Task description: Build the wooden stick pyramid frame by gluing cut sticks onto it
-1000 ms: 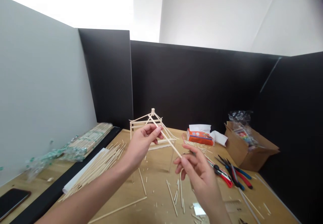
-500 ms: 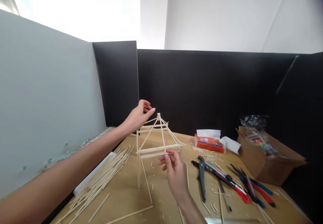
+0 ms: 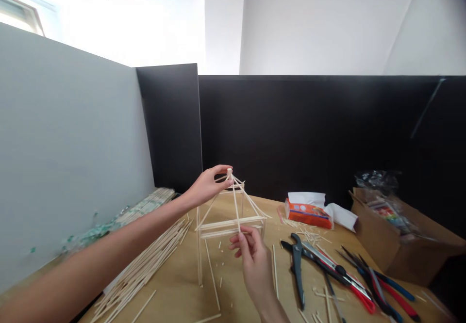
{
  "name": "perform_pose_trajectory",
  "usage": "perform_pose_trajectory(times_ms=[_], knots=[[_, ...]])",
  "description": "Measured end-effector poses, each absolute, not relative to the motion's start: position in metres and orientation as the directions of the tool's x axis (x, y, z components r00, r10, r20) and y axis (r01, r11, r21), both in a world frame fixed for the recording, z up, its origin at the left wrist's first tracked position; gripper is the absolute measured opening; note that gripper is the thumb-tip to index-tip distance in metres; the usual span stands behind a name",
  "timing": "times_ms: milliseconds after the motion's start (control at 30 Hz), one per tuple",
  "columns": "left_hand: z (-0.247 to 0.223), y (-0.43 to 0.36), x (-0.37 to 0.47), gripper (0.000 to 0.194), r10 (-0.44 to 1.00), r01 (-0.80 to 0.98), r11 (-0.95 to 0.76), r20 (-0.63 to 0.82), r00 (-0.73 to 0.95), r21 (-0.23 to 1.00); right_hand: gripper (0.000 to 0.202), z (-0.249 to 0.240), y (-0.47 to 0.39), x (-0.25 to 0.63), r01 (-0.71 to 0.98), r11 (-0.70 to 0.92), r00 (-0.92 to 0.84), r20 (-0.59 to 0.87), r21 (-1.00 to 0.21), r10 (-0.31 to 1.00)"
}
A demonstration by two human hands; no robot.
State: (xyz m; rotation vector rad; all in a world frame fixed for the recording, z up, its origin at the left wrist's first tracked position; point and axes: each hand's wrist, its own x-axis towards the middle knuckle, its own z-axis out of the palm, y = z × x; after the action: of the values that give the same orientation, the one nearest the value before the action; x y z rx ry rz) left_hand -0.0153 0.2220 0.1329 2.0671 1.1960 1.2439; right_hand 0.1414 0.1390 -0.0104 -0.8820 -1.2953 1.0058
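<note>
A house-shaped frame of thin wooden sticks [image 3: 222, 225] stands on the table, with upright legs, doubled crossbars and slanting sticks that meet at a small peak [image 3: 229, 171]. My left hand [image 3: 208, 185] reaches from the left and pinches this peak between thumb and fingers. Lower down, my right hand [image 3: 255, 264] has its thumb and fingertips closed on the bottom end of a slanting wooden stick [image 3: 235, 201], beside the front crossbar. The upper end of that stick meets the peak by my left thumb. Whether it is glued there I cannot tell.
A pile of loose sticks [image 3: 156, 255] lies at the left. On the right are a dark-handled cutter [image 3: 297, 269], a utility knife [image 3: 329, 260], pliers [image 3: 374, 277], an orange tissue pack [image 3: 308, 215] and a cardboard box [image 3: 396, 250]. Dark panels [image 3: 309, 134] stand behind.
My left hand has come down and right from above the frame and closed on its peak. My right hand stays at the stick's lower end. The view has tilted slightly upward.
</note>
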Motion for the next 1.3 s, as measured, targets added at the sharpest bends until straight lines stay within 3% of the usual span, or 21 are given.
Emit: perform_pose_trajectory(times_ms=[133,800,1300], knots=[[0.132,0.2205,-0.0148,0.034,0.858,0.4,-0.512,0.47,0.207,0.76,0.026,-0.0146,0.1406,0.1407,-0.084,0.333,-0.009,0.335,-0.939,0.942],[0.1259,0.2255,-0.0122,0.034,0.891,0.261,-0.45,0.41,0.195,0.854,0.029,-0.0111,0.1403,0.1418,-0.026,0.332,-0.008,0.332,-0.943,0.943],[0.133,0.2294,-0.0114,0.03,0.927,0.198,-0.353,0.313,0.208,0.914,0.024,-0.0104,0.1388,0.1399,-0.084,0.304,-0.033,0.308,-0.949,0.951]])
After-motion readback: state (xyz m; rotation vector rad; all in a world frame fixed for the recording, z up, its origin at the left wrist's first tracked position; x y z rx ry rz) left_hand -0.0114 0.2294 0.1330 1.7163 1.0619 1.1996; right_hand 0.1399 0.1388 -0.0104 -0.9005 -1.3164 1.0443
